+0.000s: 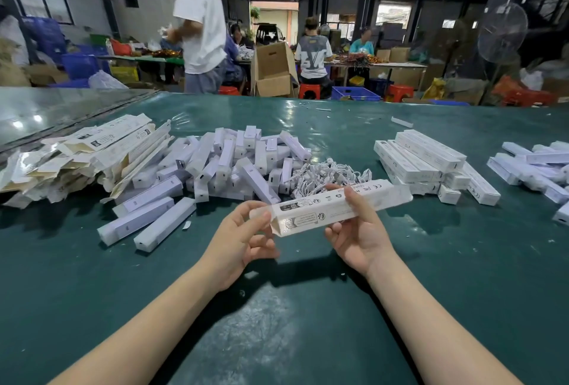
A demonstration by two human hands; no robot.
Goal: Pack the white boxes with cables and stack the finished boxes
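Observation:
A long white printed box [320, 209] hangs above the green table, lying left to right between my hands. My right hand [358, 230] grips its middle, thumb on top and fingers beneath. My left hand [243, 236] pinches the flap at its open left end. Behind the box lies a heap of coiled white cables [329, 176]. Further left is a pile of small white inner boxes [234, 162]. Finished boxes [428, 159] are stacked at the right.
Flat unfolded cartons [92, 153] are heaped at the far left. More white boxes [535, 169] lie at the right edge. The green table [277, 338] stretches toward me. Beyond it a person in a white shirt [200, 14] stands, with others seated at tables.

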